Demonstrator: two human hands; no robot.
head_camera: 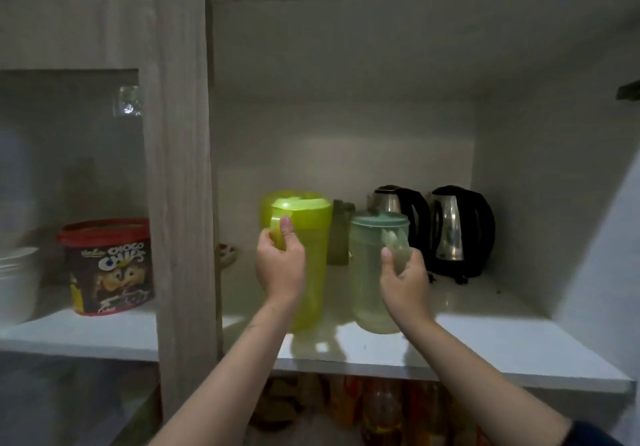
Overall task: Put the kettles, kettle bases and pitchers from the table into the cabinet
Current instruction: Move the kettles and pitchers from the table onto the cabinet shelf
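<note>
Head: pitchers [313,255] upright (handles nearward)

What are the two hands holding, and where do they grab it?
Left hand holds the green pitcher by its handle. Right hand holds the clear pitcher by its handle.

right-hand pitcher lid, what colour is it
Pale teal-green lid, seen in the head view.
</note>
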